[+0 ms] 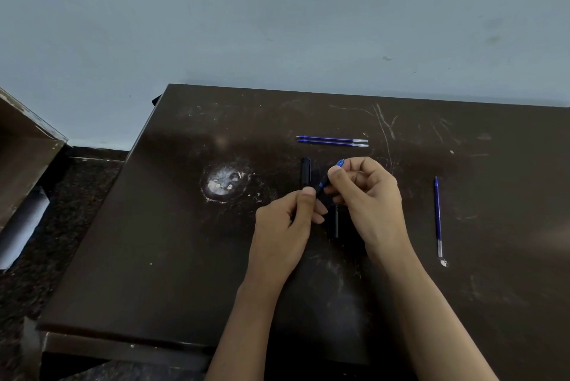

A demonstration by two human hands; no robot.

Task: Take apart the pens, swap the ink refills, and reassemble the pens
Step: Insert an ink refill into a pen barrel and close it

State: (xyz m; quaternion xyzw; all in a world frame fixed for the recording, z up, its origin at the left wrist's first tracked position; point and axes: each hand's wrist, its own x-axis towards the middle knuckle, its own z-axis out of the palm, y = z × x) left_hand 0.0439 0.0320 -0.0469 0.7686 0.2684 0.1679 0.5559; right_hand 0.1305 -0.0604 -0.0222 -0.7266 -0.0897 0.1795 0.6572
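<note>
**Two hands hold one pen over a dark table**

Both hands meet above the middle of a dark brown table (172,226). The left hand (285,226) has its fingers curled and pressed around the lower end of a black pen with blue parts (322,185). The thumb sits on top. The right hand (367,195) pinches the upper end of the same pen with its thumb and fingers. A blue tip pokes out just past the right thumb. The pen is tilted, with the blue end higher and farther away.

A black pen cap (305,172) lies flat on the table, just beside the left thumb. Another black pen piece (336,222) lies between the two hands and is partly hidden.

Two blue ink refills (332,140) lie side by side, close together, past the hands. A third blue refill (438,217) lies alone, well apart to the right.

The table has scratches and a round worn white spot (223,181) to the left of the hands.
</note>
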